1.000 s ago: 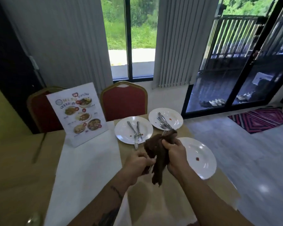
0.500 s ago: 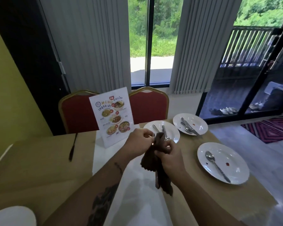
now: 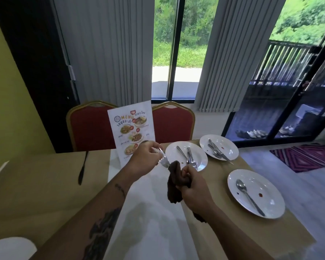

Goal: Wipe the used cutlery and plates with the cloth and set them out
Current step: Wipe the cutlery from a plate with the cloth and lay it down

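Note:
My left hand (image 3: 145, 158) holds a metal fork (image 3: 163, 160) by its handle, over the table's middle. Its other end is buried in a dark brown cloth (image 3: 174, 182), which my right hand (image 3: 192, 188) grips around it. Three white plates lie to the right. The near plate (image 3: 266, 203) carries a spoon (image 3: 249, 195) and red spots. The middle plate (image 3: 174, 152) bears a fork and knife (image 3: 189, 158). The far plate (image 3: 227, 147) holds several pieces of cutlery (image 3: 216, 152).
A standing menu card (image 3: 132, 132) is behind my left hand on a white runner (image 3: 148, 231). A dark knife (image 3: 83, 168) lies at the left of the wooden table. Two red chairs (image 3: 174, 122) stand at the far edge. A white plate rim (image 3: 9, 248) shows bottom left.
My left hand has drawn the fork up and to the left, out of the cloth, so its metal now shows. The view has shifted left.

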The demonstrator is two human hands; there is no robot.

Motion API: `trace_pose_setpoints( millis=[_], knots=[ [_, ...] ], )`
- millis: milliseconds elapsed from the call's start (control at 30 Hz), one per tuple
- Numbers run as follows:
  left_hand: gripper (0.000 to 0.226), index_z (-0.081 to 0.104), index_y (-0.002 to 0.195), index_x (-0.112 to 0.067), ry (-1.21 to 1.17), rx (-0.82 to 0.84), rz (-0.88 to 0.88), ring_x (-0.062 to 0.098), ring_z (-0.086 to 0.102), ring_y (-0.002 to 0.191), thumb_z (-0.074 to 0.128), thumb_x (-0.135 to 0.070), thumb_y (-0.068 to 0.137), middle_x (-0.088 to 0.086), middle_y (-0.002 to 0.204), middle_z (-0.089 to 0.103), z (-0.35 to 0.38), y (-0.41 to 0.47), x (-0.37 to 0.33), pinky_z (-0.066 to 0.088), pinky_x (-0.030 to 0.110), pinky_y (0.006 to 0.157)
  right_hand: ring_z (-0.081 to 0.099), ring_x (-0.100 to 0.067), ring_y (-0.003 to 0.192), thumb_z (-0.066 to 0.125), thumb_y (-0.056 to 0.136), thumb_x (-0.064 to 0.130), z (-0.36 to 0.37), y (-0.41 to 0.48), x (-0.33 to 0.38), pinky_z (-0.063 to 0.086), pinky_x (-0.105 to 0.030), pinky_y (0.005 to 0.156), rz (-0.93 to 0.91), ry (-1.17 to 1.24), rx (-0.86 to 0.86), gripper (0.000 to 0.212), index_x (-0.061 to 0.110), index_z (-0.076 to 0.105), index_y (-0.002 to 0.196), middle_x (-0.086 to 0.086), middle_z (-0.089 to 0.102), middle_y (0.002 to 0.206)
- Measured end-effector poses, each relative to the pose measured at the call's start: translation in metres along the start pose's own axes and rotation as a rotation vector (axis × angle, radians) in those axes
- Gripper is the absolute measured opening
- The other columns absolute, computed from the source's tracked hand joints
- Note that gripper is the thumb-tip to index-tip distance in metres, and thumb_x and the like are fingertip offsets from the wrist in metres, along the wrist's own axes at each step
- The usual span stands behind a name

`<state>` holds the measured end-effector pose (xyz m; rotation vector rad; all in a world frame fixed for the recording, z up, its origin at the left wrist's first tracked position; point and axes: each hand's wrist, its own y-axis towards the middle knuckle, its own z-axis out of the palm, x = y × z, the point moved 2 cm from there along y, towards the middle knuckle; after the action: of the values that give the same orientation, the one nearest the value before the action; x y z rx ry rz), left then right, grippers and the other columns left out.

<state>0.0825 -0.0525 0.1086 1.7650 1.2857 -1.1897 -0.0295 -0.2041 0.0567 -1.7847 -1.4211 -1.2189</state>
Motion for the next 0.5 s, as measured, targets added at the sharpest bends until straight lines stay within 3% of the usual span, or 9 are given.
trace_pose_setpoints(
  millis=[100,200,267,333,367,433,500],
  knots=[
    [0.014,0.072,0.085,-0.022,0.205,0.038,0.098,0.016,0.062,0.079,0.063,-0.013,0.090,0.000,0.089,0.067,-0.009,0.005,-0.008,0.052,0.030,0.068,0.050,-0.007,0.053,0.051,0.076,-0.017,-0.003,0.008,0.010,0.042,-0.023,0.047,-0.018,-0.038,0.076,0.024,0.006,0.045,0.083,-0.007,0.054,0.064],
    [0.020,0.073,0.075,-0.024,0.234,-0.057,0.102,0.018,0.066,0.077,0.065,-0.009,0.087,-0.004,0.087,0.067,-0.019,0.011,-0.011,0.057,0.034,0.073,0.051,-0.006,0.049,0.045,0.076,-0.021,-0.008,0.019,0.010,0.043,-0.021,0.046,0.003,-0.039,0.093,0.025,0.001,0.039,0.083,0.005,0.055,0.059],
    [0.023,0.071,0.071,-0.026,0.162,-0.151,0.045,0.020,0.068,0.077,0.065,-0.010,0.086,-0.002,0.087,0.070,-0.023,0.013,-0.008,0.057,0.034,0.073,0.058,-0.012,0.050,0.047,0.078,-0.021,-0.015,0.026,0.002,0.049,-0.028,0.046,0.053,-0.016,0.018,0.022,-0.001,0.041,0.085,0.005,0.060,0.059],
    [0.022,0.070,0.075,-0.025,0.048,-0.250,-0.041,0.021,0.069,0.079,0.061,-0.010,0.088,0.002,0.091,0.072,-0.027,0.014,0.000,0.056,0.032,0.069,0.067,-0.029,0.062,0.054,0.081,-0.015,-0.024,0.030,-0.002,0.057,-0.042,0.052,0.131,0.026,-0.081,0.018,0.000,0.047,0.089,-0.013,0.065,0.072],
    [0.021,0.071,0.078,-0.023,-0.032,-0.286,-0.084,0.020,0.070,0.077,0.059,-0.009,0.089,0.003,0.094,0.072,-0.028,0.014,0.005,0.055,0.031,0.066,0.068,-0.034,0.065,0.055,0.083,-0.013,-0.029,0.030,-0.006,0.058,-0.042,0.052,0.183,0.064,-0.123,0.017,0.000,0.050,0.092,-0.022,0.065,0.078],
    [0.018,0.071,0.085,-0.018,-0.220,-0.312,-0.169,0.018,0.070,0.072,0.058,-0.007,0.089,0.008,0.098,0.072,-0.027,0.013,0.014,0.055,0.030,0.064,0.067,-0.028,0.071,0.059,0.087,-0.009,-0.033,0.029,-0.015,0.055,-0.031,0.053,0.317,0.174,-0.157,0.015,-0.002,0.055,0.100,-0.023,0.067,0.090],
    [0.009,0.070,0.090,-0.011,-0.376,-0.294,-0.242,0.019,0.069,0.068,0.062,-0.006,0.089,0.012,0.094,0.073,-0.021,0.011,0.020,0.055,0.029,0.063,0.069,-0.030,0.091,0.063,0.091,-0.002,-0.030,0.029,-0.027,0.058,-0.036,0.077,0.491,0.455,-0.140,0.023,0.001,0.060,0.114,-0.022,0.070,0.108]
  ],
)
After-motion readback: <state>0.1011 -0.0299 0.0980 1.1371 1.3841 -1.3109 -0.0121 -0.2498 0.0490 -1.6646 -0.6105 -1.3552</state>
